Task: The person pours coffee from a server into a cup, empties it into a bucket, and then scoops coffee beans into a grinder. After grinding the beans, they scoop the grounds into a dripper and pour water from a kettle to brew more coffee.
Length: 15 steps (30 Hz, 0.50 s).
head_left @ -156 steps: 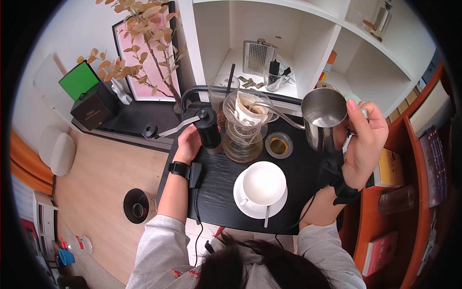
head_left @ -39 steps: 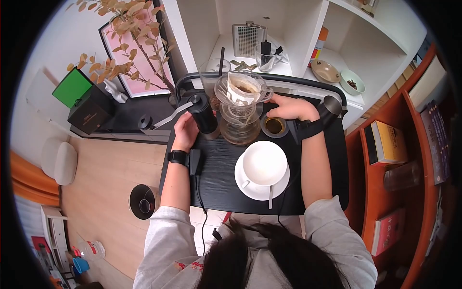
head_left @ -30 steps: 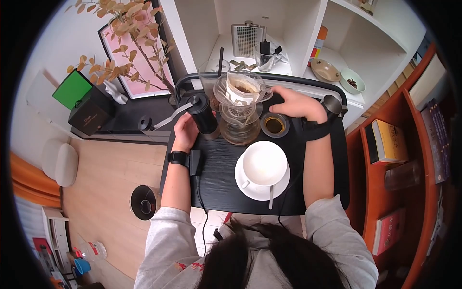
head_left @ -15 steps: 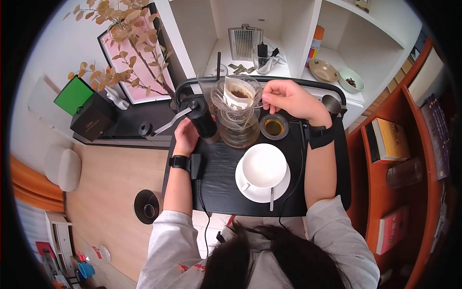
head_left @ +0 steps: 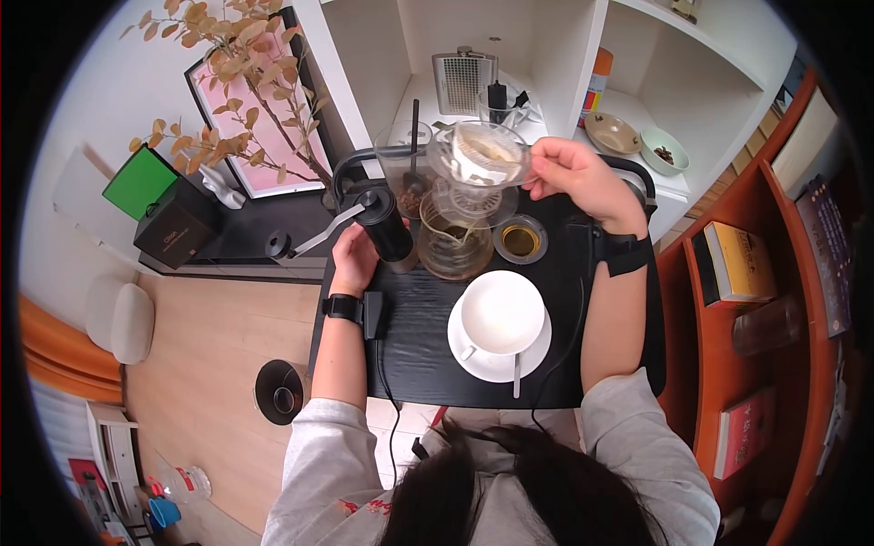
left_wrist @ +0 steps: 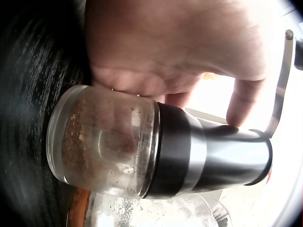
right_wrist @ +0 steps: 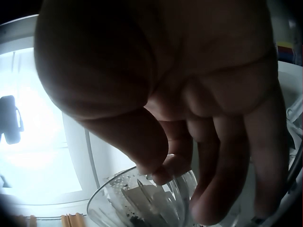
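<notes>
Simultaneously, the right hand (head_left: 574, 177) pinches a coffee dripper (head_left: 472, 198) and the left hand (head_left: 355, 259) clasps a grinder (head_left: 388, 232).
Viewed from the head, the dripper, holding its paper filter (head_left: 485, 156), lies at one o'clock from the glass pot (head_left: 455, 261), thumb and fingers closed at its three o'clock side; the grinder stands upright at nine, the white cup (head_left: 503, 314) at five.
</notes>
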Tool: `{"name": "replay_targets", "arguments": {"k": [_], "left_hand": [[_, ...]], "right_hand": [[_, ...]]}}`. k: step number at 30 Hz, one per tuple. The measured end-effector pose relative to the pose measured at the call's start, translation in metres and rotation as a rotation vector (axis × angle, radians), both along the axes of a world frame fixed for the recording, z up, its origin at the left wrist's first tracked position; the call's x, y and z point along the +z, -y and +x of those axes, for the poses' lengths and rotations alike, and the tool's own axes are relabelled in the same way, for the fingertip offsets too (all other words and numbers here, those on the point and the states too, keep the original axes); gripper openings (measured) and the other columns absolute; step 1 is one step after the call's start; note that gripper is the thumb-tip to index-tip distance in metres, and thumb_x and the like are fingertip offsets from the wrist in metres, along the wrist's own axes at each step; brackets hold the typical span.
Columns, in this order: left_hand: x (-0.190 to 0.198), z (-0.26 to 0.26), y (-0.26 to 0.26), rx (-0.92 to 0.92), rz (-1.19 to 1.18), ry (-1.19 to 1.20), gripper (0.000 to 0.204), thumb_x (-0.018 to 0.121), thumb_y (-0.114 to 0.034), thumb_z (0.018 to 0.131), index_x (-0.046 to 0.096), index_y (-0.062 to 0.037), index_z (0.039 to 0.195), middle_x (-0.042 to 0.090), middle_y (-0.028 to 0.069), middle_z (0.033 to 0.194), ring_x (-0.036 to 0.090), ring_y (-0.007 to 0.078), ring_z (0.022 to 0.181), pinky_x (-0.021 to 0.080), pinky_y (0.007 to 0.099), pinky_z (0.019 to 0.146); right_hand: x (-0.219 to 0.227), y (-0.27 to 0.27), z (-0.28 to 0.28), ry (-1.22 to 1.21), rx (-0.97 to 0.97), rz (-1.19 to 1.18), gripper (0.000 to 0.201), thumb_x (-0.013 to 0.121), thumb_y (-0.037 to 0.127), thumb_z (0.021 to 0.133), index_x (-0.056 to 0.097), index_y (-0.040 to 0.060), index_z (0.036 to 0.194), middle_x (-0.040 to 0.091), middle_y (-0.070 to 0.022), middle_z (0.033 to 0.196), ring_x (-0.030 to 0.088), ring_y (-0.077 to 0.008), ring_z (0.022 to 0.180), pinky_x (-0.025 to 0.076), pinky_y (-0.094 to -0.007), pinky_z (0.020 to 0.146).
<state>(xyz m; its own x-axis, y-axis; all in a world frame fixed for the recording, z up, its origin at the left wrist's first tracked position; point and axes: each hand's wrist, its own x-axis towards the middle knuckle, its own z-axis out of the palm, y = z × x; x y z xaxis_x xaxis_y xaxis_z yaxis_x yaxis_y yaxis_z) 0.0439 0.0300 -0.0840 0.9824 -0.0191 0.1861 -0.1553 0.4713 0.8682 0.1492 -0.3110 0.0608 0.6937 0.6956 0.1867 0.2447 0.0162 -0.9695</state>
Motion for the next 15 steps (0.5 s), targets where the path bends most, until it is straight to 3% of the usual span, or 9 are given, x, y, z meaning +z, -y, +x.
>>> {"name": "replay_targets", "arguments": {"k": [5,8,15], "left_hand": [[-0.001,0.000,-0.001,-0.006,-0.006,0.010,0.065,0.040,-0.042,0.087,0.049,0.0075,0.129,0.059,0.0253,0.124,0.056,0.0358,0.117,0.039,0.0424,0.105],[-0.001,0.000,0.000,-0.053,-0.046,0.069,0.058,0.039,-0.037,0.092,0.052,0.0067,0.128,0.061,0.0241,0.123,0.059,0.0326,0.113,0.044,0.0386,0.100],[0.002,0.000,0.002,-0.057,-0.049,0.073,0.057,0.038,-0.036,0.093,0.051,0.0069,0.129,0.060,0.0246,0.123,0.059,0.0337,0.113,0.042,0.0395,0.102]], "right_hand": [[0.000,0.042,0.012,-0.056,-0.033,-0.057,0.019,0.055,0.023,0.099,0.057,0.0057,0.092,0.062,-0.0015,0.088,0.062,-0.0103,0.082,0.053,-0.0242,0.077],[-0.006,0.057,0.014,-0.075,-0.058,-0.033,0.018,0.056,0.022,0.099,0.059,0.0050,0.092,0.063,-0.0020,0.087,0.061,-0.0092,0.077,0.052,-0.0238,0.074],[-0.017,0.071,0.021,-0.149,-0.008,-0.124,0.013,0.058,0.017,0.097,0.060,0.0054,0.091,0.065,-0.0026,0.086,0.062,-0.0092,0.076,0.052,-0.0233,0.071]]}}
